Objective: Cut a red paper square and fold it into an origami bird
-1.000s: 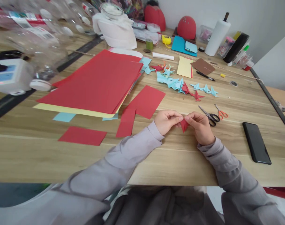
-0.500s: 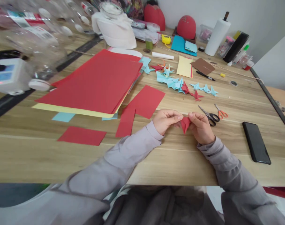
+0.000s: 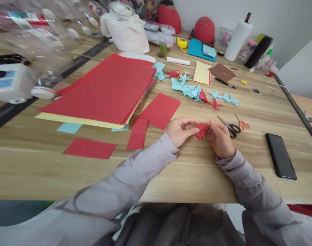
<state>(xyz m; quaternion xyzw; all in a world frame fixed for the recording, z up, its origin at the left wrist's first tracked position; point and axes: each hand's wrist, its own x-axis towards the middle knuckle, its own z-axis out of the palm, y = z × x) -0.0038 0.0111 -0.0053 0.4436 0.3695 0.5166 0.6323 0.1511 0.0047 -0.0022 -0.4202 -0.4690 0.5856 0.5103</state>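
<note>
Between my hands is a small folded piece of red paper, its point turned down. My left hand pinches it at the left, thumb in front. At its upper right corner my right hand grips the paper between thumb and fingers; some of those fingertips are hidden. Just right of that hand lie black-handled scissors and a smaller orange-handled pair. Flat red paper pieces lie left of my hands. Beyond them are several folded light-blue paper cranes and a red crane.
A stack of large red sheets covers the left middle of the table. A black phone lies at the right. Clear plastic bottles and a white device stand at the left. A black pen lies farther back.
The folded red paper has tilted and risen slightly between my hands, showing a broader triangular face. My right thumb has shifted to its upper right corner. Everything else stays put.
</note>
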